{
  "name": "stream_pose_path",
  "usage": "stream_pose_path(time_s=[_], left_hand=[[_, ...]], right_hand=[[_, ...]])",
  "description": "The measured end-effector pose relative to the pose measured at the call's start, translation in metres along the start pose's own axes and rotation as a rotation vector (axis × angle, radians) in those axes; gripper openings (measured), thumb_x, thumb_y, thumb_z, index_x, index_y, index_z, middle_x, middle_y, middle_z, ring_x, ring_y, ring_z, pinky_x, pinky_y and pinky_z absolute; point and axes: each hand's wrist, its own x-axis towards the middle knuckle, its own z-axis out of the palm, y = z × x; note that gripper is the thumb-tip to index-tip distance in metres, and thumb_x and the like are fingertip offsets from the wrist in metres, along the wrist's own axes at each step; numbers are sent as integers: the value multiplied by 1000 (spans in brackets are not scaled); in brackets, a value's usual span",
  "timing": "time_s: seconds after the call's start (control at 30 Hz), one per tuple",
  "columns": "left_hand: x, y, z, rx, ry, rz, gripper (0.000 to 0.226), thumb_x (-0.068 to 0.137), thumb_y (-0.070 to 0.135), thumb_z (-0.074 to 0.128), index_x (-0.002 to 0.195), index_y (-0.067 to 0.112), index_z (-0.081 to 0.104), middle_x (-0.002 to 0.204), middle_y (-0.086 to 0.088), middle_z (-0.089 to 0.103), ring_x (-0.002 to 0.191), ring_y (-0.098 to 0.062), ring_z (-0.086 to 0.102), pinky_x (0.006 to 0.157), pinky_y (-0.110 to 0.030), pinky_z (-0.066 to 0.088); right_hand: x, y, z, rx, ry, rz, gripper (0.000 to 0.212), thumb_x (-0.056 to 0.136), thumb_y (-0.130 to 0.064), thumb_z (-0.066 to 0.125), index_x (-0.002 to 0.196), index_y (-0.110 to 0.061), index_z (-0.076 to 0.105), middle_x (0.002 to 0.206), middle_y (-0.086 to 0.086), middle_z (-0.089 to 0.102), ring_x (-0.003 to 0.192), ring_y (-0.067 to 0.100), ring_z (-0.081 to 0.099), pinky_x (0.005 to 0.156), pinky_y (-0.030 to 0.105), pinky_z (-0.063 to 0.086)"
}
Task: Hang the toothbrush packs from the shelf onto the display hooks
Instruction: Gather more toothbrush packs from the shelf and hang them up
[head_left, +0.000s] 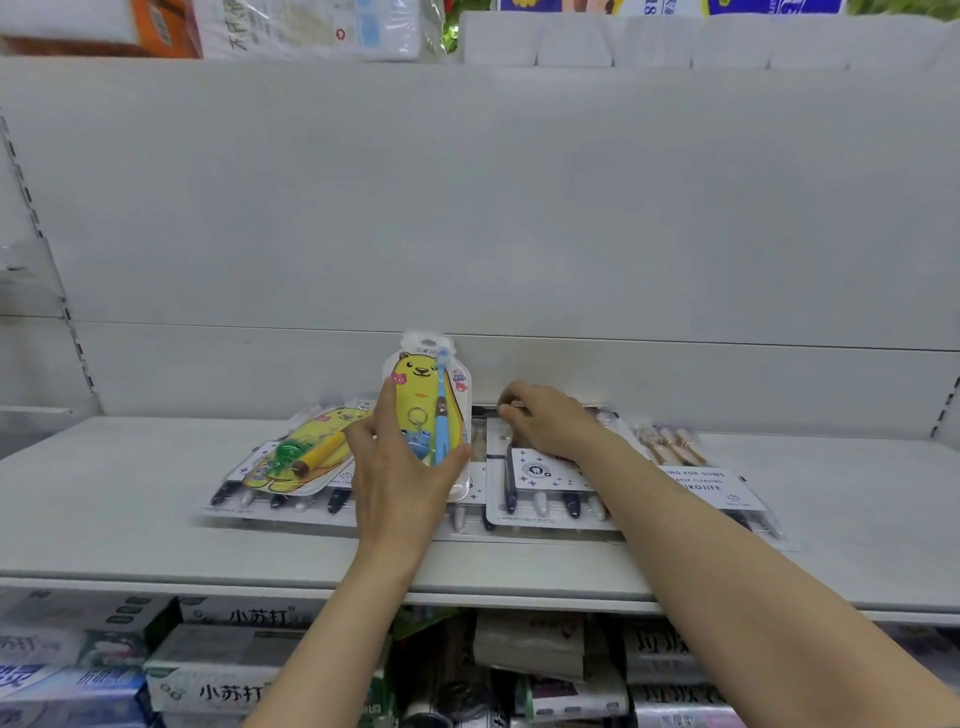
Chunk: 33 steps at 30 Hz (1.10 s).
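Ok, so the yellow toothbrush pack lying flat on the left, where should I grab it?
Probably pinch the yellow pack by its near, lower edge, from the front. It lies flat atop the dark packs with that end toward you; the hanging end points to the back, staying free.

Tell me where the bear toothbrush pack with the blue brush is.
Head view, centre: the bear toothbrush pack is held upright by the left hand above the shelf, between the flat yellow pack and the right hand.
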Motion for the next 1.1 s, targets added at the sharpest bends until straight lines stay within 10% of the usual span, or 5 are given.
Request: stream_pose_path(time_s=[0.57,0.87,1.0,1.1], left_hand=[[-1,-3,-2,-137,84,23,80,75,37,84,144,36,43,116,-1,38,93,-11,46,68,4,32],[-3,2,-7,-226,150,29,84,73,35,85,144,37,40,120,4,39,93,2,40,86,-19,35],[-5,2,-9,-276,191,29,83,74,32,85,143,35,40,124,4,39,96,21,39,87,-17,35],[-5,1,-10,-294,247,40,82,74,33,85,142,37,39,127,4,39,108,1,43,94,-24,41]], right_hand=[[2,-5,0,-200,-168,-86,46,107,-45,26,146,-35,48,157,-11,38,144,21,25,116,42,22],[-11,-14,-20,94,133,-222,42,107,-34,39,144,-19,53,151,-9,46,139,17,32,117,37,27],[-41,-18,-46,296,137,-243,37,107,-33,42,132,-20,65,136,-11,58,130,10,36,109,25,28],[-68,-17,-63,536,18,-146,49,105,-43,40,97,-16,80,106,-10,72,110,6,60,97,25,41]])
